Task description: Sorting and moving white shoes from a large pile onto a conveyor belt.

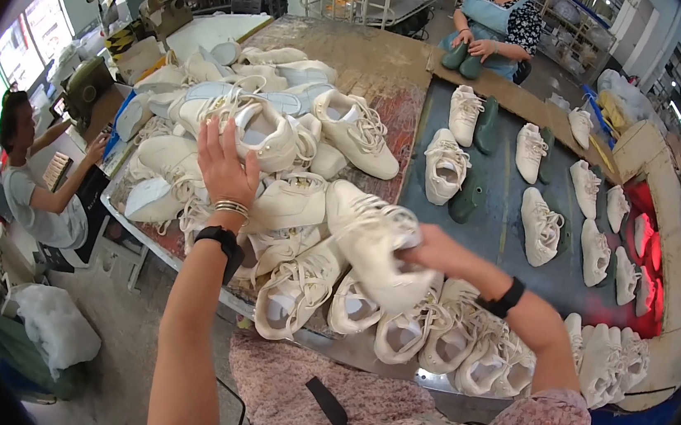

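My right hand grips a cream lace-up sneaker at its heel opening; the shoe hangs tilted over the table's front edge, slightly blurred. Stretched fingers of my left hand lie against a cream sneaker on top of a pile, thumb apart. Around that hand are more cream sneakers, some showing pale soles, with loose laces among them. Below the held shoe, a row of sneakers stands along the near edge, openings toward me.
To the right, a dark conveyor belt carries spaced sneakers and green shoe lasts toward a red-lit tunnel. Across the table, a person in a blue apron holds green lasts. Another person sits at left beside a machine.
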Available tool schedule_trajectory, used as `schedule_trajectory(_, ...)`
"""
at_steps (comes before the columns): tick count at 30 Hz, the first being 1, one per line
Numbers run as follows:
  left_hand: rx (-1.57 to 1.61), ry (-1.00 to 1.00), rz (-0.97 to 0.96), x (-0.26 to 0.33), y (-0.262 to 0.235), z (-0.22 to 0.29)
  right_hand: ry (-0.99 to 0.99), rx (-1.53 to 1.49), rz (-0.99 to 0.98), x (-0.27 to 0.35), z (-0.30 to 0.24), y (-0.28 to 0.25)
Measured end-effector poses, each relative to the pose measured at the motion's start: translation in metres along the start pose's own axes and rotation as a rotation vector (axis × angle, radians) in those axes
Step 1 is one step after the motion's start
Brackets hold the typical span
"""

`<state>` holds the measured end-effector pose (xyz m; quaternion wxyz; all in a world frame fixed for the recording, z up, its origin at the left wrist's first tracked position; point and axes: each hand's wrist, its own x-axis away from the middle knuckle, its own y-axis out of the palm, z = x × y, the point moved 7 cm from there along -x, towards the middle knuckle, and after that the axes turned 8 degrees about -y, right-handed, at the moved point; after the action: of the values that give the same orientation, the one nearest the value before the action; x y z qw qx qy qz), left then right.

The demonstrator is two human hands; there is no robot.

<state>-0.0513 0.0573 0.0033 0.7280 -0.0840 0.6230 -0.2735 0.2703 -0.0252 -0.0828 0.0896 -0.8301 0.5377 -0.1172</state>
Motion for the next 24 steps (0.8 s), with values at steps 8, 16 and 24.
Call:
schedule_trajectory(8,-0.002,0.011,-0.18,-0.024,-0.009,0.009,-0.163,0.041,0.362,-0.035,0.05,0.04)
schedule_trajectory(16,0.115,0.068,-0.172,-0.022,-0.088,0.046,-0.006,0.133,0.442,-0.017,0.024,0.062)
schedule_trajectory(24,0.26,0.159,-0.492,0.108,-0.182,0.108,-0.102,-0.262,0.456,0.03,0.036,0.102)
